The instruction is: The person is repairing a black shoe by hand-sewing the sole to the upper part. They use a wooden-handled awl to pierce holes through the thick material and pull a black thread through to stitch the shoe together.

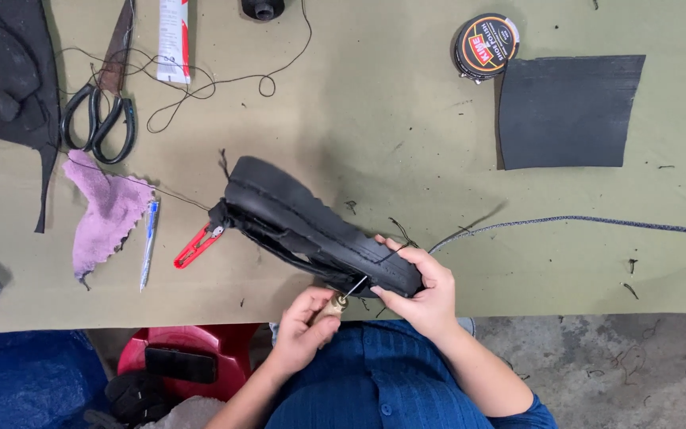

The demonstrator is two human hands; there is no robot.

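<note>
Olive cloth covers the workbench (375, 103), strewn with scissors (98, 119), a pink rag (105, 210), a polish tin (484, 46), a black sheet (569, 111) and loose thread (224, 79). At the near edge lies a black shoe (311, 226), sole up, red lining showing at one end. The right hand (422, 290) clamps its near end; the left hand (303, 326) is closed on a wooden-handled awl (341, 298), needle touching the sole edge (a stitching step, seemingly). Driving the needle through would call for a firm hold and a straight push.
</note>
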